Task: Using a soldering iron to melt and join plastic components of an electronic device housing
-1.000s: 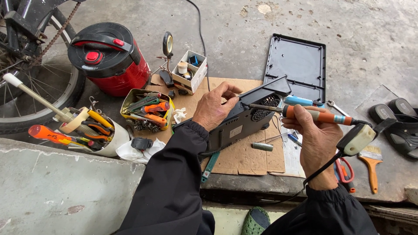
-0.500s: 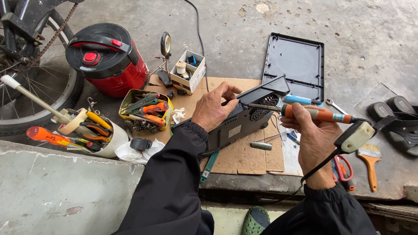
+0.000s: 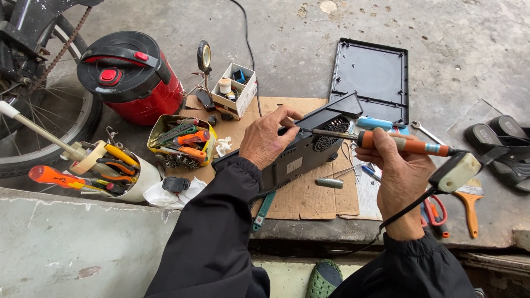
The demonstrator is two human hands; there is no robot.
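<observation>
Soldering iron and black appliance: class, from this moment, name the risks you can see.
1. The left hand steadies the black appliance with fingers close to the soldering iron tip; a slip could burn them.
2. The iron's cable hangs past the right hand and off the edge; a snag might jerk the tip.
3. The cardboard beneath could scorch if the iron is laid down on it.

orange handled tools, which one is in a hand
The orange-handled soldering iron, gripped in the right hand. The orange screwdriver sits in the white tub, and the orange-handled brush lies on the floor.
</observation>
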